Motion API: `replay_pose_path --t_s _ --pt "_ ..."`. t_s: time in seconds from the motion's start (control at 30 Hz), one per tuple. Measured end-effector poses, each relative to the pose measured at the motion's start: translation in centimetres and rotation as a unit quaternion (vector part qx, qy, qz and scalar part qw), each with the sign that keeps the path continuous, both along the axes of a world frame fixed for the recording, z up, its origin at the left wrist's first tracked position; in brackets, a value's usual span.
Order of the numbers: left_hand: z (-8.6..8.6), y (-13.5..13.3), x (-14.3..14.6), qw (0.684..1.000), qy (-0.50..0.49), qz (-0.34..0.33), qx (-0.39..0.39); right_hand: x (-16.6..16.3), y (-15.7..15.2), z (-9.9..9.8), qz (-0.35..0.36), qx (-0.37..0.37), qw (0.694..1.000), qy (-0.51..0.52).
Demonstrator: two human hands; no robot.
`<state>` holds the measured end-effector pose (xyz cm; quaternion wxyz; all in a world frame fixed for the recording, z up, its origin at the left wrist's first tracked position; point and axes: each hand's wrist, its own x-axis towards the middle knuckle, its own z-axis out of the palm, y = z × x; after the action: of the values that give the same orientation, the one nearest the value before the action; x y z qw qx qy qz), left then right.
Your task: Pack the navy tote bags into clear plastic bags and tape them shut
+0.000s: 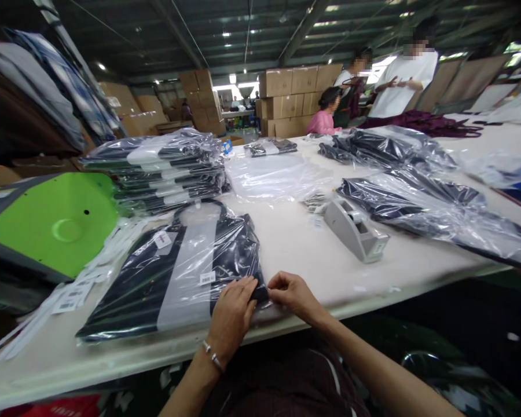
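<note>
A dark folded garment point(145, 286) lies flat in a clear plastic bag point(186, 249), close to the table's front edge. A pale band runs down its middle, with a hang tag point(162, 238) and a barcode sticker point(207, 278) showing. My left hand point(234, 307) rests on the bag's right end, fingers stretched out and pressing down. Just beside it, my right hand point(293, 294) pinches at the bag's right edge, thumb and forefinger together. What exactly lies between those fingertips is partly hidden.
A grey tape dispenser point(356, 229) stands to the right. Bagged garments are piled in a stack point(169, 168) behind and spread on the right point(425, 208). A green-faced machine point(56, 223) with label strips point(76, 295) occupies the left. Other people work at the far side.
</note>
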<state>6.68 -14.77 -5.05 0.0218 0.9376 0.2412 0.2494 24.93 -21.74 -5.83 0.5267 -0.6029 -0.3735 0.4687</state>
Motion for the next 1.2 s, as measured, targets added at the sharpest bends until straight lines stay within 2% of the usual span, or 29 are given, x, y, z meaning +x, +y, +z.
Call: replay_pose_path --t_s 0.13,0.3,0.53,0.67,0.8,0.87,0.9,0.97,1.03,1.13,1.2 --pt "-1.2 0.1 -0.3 1.000 -0.018 0.009 -0.002 -0.5 1.0 0.0 -0.058 0.026 0.996 -0.063" --pt "-1.6 -0.3 -0.2 0.999 -0.018 0.002 0.035 0.1 1.9 -0.3 -0.039 -0.043 0.997 0.055" --pt "-1.9 -0.3 0.8 0.996 -0.002 0.029 0.082 1.0 1.7 0.0 0.012 -0.040 0.988 0.150" --pt "-1.6 0.5 1.2 0.993 0.008 0.012 0.119 0.3 1.8 0.1 -0.019 -0.012 0.995 0.098" --pt "-0.7 1.9 1.2 0.986 0.002 -0.029 0.166 0.0 2.0 0.3 -0.063 0.036 0.996 -0.045" --pt "0.0 2.4 1.0 0.984 -0.009 -0.038 0.174 0.2 2.1 0.5 -0.081 0.026 0.992 -0.089" --pt "0.3 2.5 0.8 0.984 -0.018 -0.041 0.175 0.2 2.1 0.7 -0.077 0.005 0.994 -0.072" --pt "0.9 2.3 0.4 0.983 -0.036 -0.046 0.173 0.2 2.1 1.3 -0.033 -0.055 0.997 0.037" --pt "1.2 1.9 -0.1 0.983 -0.050 -0.047 0.169 -0.1 1.9 2.1 0.014 -0.091 0.984 0.150" --pt "1.1 1.2 -1.0 0.985 -0.055 -0.034 0.159 -0.4 1.7 3.2 0.016 -0.096 0.971 0.220" --pt "0.7 0.9 -1.4 0.986 -0.051 -0.029 0.156 -0.4 1.8 3.6 0.043 -0.106 0.961 0.252"
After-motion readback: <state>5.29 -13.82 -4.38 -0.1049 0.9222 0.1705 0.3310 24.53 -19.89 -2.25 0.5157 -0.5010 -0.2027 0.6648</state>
